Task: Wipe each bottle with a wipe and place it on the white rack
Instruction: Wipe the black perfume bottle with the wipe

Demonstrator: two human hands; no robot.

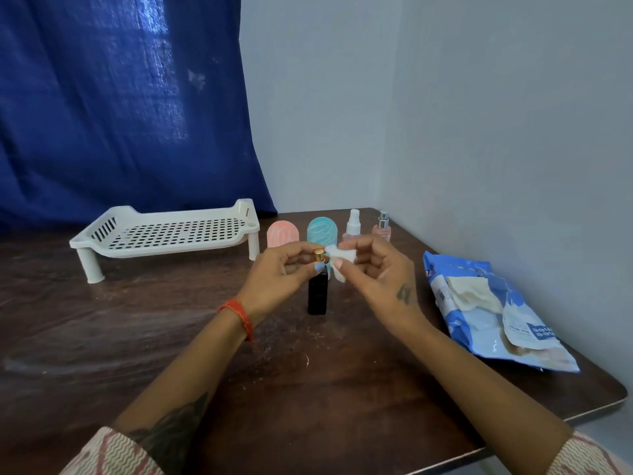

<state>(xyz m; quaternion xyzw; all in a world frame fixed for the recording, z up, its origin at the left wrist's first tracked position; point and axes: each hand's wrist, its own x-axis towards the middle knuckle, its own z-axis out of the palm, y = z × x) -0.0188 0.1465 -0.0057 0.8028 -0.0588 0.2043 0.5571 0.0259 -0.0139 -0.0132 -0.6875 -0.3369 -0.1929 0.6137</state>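
Note:
A black bottle [317, 296] with a gold cap stands upright at the table's middle. My left hand [281, 279] grips it near the cap. My right hand [373, 275] pinches a small white wipe [337, 262] against the cap's right side. Behind them stand a pink bottle [278, 234], a teal bottle [322, 229], a clear spray bottle [354, 226] and a small peach spray bottle [382, 229]. The white rack [164, 234] sits at the back left with nothing on it.
A blue pack of wipes [493, 313] lies open at the right, close to the wall. A blue curtain [120, 97] hangs behind the rack. The dark wooden table [137, 337] ends at a front edge on the lower right.

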